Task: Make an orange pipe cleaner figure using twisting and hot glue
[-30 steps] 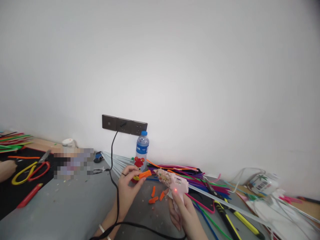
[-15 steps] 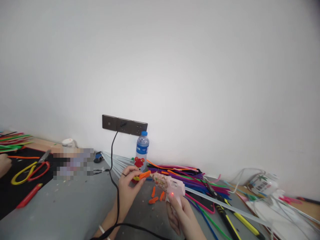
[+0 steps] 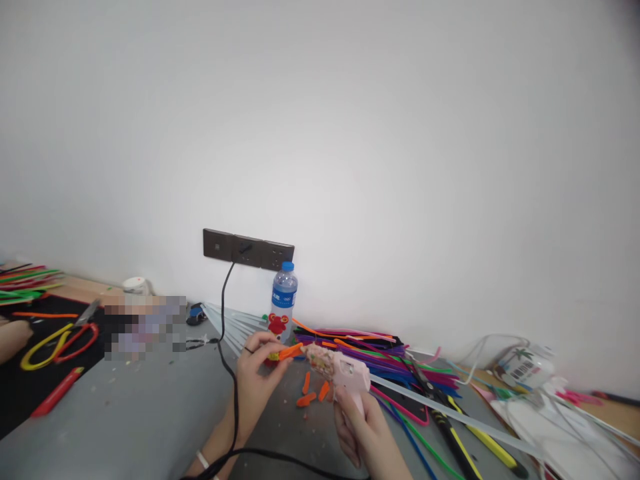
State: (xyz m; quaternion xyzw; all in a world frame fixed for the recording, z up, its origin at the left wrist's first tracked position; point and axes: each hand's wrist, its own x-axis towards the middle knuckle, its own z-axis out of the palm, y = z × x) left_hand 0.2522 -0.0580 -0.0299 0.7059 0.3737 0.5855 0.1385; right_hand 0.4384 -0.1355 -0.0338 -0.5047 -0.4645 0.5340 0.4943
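Observation:
My left hand pinches an orange piece between thumb and fingers, with a bit of yellow showing beside it. My right hand is wrapped round the handle of a pale pink glue gun. The gun's crusted nozzle points left, its tip at or very near the orange piece; contact cannot be made out. A long translucent glue stick runs from the gun's back to the lower right. Several loose orange pieces lie on the grey table between my hands.
A water bottle stands behind my left hand. Colourful pipe cleaners and black-yellow pliers lie right. Scissors and a red cutter lie left, near another person's hand. A black cable crosses my left forearm.
The red light on the glue gun no longer shows. The other person's hand at the left edge has shifted slightly. My two hands keep nearly the same pose.

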